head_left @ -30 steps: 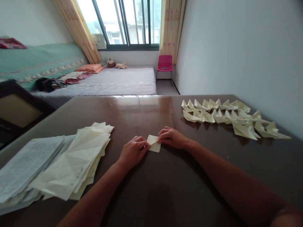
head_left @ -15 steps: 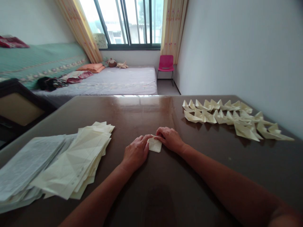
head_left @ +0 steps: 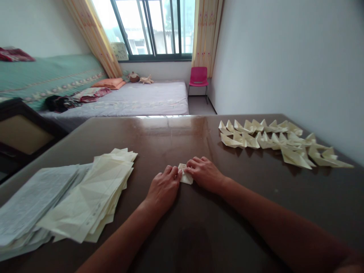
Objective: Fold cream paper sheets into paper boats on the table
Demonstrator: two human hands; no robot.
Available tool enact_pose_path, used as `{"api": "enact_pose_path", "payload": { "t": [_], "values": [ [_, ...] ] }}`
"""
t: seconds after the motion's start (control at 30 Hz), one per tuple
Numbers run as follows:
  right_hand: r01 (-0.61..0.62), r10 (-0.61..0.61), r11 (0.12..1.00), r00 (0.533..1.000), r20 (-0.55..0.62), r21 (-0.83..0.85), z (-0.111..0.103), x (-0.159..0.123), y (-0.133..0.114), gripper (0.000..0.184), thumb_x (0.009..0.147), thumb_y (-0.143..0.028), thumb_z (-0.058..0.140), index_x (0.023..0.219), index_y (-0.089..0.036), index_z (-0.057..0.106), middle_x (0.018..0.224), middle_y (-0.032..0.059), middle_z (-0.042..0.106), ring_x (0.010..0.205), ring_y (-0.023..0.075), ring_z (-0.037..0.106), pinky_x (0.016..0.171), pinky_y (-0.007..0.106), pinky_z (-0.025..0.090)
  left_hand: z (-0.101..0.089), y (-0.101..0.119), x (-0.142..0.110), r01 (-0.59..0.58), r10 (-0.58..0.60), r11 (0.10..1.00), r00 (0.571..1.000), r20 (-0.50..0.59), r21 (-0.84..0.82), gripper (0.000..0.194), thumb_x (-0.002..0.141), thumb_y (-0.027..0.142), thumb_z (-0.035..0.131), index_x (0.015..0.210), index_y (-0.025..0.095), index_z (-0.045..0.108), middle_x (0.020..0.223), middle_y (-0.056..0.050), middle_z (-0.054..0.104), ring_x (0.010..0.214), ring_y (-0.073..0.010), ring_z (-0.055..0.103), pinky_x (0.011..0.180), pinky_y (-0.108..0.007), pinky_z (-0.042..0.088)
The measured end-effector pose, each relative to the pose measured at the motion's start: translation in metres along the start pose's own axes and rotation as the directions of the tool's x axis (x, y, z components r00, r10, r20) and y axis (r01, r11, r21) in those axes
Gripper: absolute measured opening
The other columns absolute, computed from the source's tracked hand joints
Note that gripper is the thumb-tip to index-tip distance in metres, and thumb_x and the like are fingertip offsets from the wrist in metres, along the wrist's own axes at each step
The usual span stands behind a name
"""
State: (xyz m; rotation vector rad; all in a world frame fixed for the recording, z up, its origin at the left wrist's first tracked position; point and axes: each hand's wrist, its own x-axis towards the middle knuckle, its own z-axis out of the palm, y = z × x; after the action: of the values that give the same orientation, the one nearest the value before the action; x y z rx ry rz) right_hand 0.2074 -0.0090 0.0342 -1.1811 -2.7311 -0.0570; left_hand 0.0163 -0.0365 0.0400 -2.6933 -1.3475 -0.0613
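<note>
A small folded piece of cream paper (head_left: 186, 178) lies on the brown glossy table (head_left: 170, 148) in front of me. My left hand (head_left: 166, 185) grips its left edge, fingers closed together at the paper. From the other side my right hand (head_left: 205, 172) pinches the upper right part, its fingertips covering some of the folds. Off to the left sits a stack of creased cream sheets (head_left: 91, 193). Several folded paper boats (head_left: 264, 138) stand in rows at the far right of the table.
A pile of grey printed sheets (head_left: 34, 197) lies at the left, partly under the cream stack. Past the table's far edge are a bed (head_left: 159, 94) and a pink chair (head_left: 199, 77). A dark wooden chair (head_left: 25, 125) stands at the left, and a white wall (head_left: 298, 68) borders the right.
My fingers have shifted on the folded paper: the right hand has come lower over its right side, and the paper's top edge now shows between the hands. The stacks and boats have stayed put.
</note>
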Motion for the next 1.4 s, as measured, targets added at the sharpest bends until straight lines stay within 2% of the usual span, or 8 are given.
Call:
{"api": "enact_pose_path", "payload": {
  "t": [0.2, 0.43, 0.67, 0.83, 0.97, 1.1, 1.27, 1.4],
  "values": [
    [-0.108, 0.122, 0.985, 0.987, 0.102, -0.133, -0.017, -0.009, -0.016, 0.025, 0.091, -0.018, 0.046, 0.112, -0.014, 0.06, 0.103, 0.0143, 0.062, 0.097, 0.0265, 0.051, 0.074, 0.038, 0.036, -0.002, 0.01, -0.003, -0.014, 0.011, 0.991, 1.0, 0.017, 0.134, 0.03, 0.086, 0.009, 0.047, 0.113, 0.008, 0.061, 0.099, -0.013, 0.059, 0.095, -0.0253, 0.051, 0.065, -0.035, 0.043],
    [-0.215, 0.233, 0.965, 0.965, 0.116, -0.148, -0.009, -0.008, -0.015, 0.019, 0.089, -0.013, 0.046, 0.1, -0.014, 0.062, 0.102, 0.0144, 0.062, 0.094, 0.0255, 0.053, 0.07, 0.037, 0.038, -0.005, 0.016, -0.006, -0.05, 0.041, 0.984, 0.998, 0.056, 0.169, 0.019, 0.081, 0.005, 0.051, 0.086, 0.009, 0.069, 0.093, -0.013, 0.06, 0.09, -0.0264, 0.052, 0.059, -0.033, 0.04],
    [-0.338, 0.345, 0.927, 0.939, -0.014, 0.165, 0.004, 0.0, 0.004, 0.028, 0.088, -0.047, 0.053, 0.085, -0.02, 0.06, 0.096, 0.0062, 0.061, 0.096, 0.0207, 0.052, 0.075, 0.031, 0.039, 0.0, 0.004, 0.0, 0.011, -0.01, 0.999, 0.999, -0.037, 0.036, 0.016, 0.084, 0.014, 0.049, 0.084, 0.015, 0.064, 0.09, -0.01, 0.059, 0.089, -0.0236, 0.052, 0.066, -0.033, 0.044],
    [-0.373, 0.371, 0.867, 0.926, 0.072, 0.331, 0.008, 0.0, 0.0, 0.015, 0.083, -0.035, 0.061, 0.081, -0.02, 0.059, 0.088, 0.0026, 0.062, 0.086, 0.0162, 0.055, 0.069, 0.026, 0.037, 0.002, 0.0, -0.001, 0.043, -0.044, 0.999, 0.997, -0.065, -0.015, 0.016, 0.085, 0.019, 0.046, 0.081, 0.018, 0.061, 0.088, -0.008, 0.058, 0.088, -0.0229, 0.053, 0.066, -0.033, 0.044],
    [-0.394, 0.385, 0.887, 0.919, 0.086, 0.239, -0.002, -0.002, -0.005, 0.021, 0.082, -0.04, 0.061, 0.092, -0.021, 0.057, 0.086, 0.0036, 0.064, 0.079, 0.017, 0.058, 0.062, 0.026, 0.034, 0.005, -0.001, -0.001, 0.075, -0.077, 0.997, 0.995, -0.062, -0.03, 0.014, 0.085, 0.02, 0.045, 0.083, 0.02, 0.059, 0.087, -0.006, 0.057, 0.087, -0.0225, 0.054, 0.064, -0.032, 0.044],
    [-0.423, 0.388, 0.874, 0.904, 0.18, 0.241, -0.006, -0.004, -0.002, 0.025, 0.078, -0.047, 0.064, 0.083, -0.022, 0.058, 0.082, 0.0027, 0.066, 0.073, 0.0166, 0.059, 0.056, 0.026, 0.031, 0.004, -0.001, 0.0, 0.08, -0.082, 0.996, 0.995, -0.059, -0.041, 0.011, 0.084, 0.021, 0.046, 0.083, 0.02, 0.057, 0.088, -0.006, 0.057, 0.086, -0.0224, 0.055, 0.065, -0.032, 0.044],
    [-0.45, 0.412, 0.777, 0.892, 0.184, 0.441, 0.004, -0.001, 0.004, 0.021, 0.071, -0.038, 0.07, 0.078, -0.022, 0.059, 0.074, -0.0014, 0.065, 0.065, 0.0127, 0.056, 0.054, 0.023, 0.032, 0.005, 0.002, 0.001, 0.108, -0.115, 0.991, 0.99, -0.082, -0.079, 0.011, 0.085, 0.022, 0.047, 0.082, 0.02, 0.056, 0.086, -0.006, 0.057, 0.084, -0.0201, 0.055, 0.068, -0.029, 0.044],
    [-0.334, 0.383, 0.652, 0.92, 0.084, 0.681, 0.007, 0.003, 0.005, 0.009, 0.077, -0.025, 0.062, 0.081, -0.019, 0.059, 0.07, -0.0024, 0.062, 0.064, 0.0106, 0.055, 0.058, 0.021, 0.038, 0.014, -0.002, 0.005, 0.21, -0.241, 0.953, 0.962, -0.125, -0.219, 0.019, 0.094, 0.03, 0.038, 0.092, 0.021, 0.055, 0.095, -0.004, 0.059, 0.081, -0.0163, 0.058, 0.064, -0.026, 0.044]
  ]
}}
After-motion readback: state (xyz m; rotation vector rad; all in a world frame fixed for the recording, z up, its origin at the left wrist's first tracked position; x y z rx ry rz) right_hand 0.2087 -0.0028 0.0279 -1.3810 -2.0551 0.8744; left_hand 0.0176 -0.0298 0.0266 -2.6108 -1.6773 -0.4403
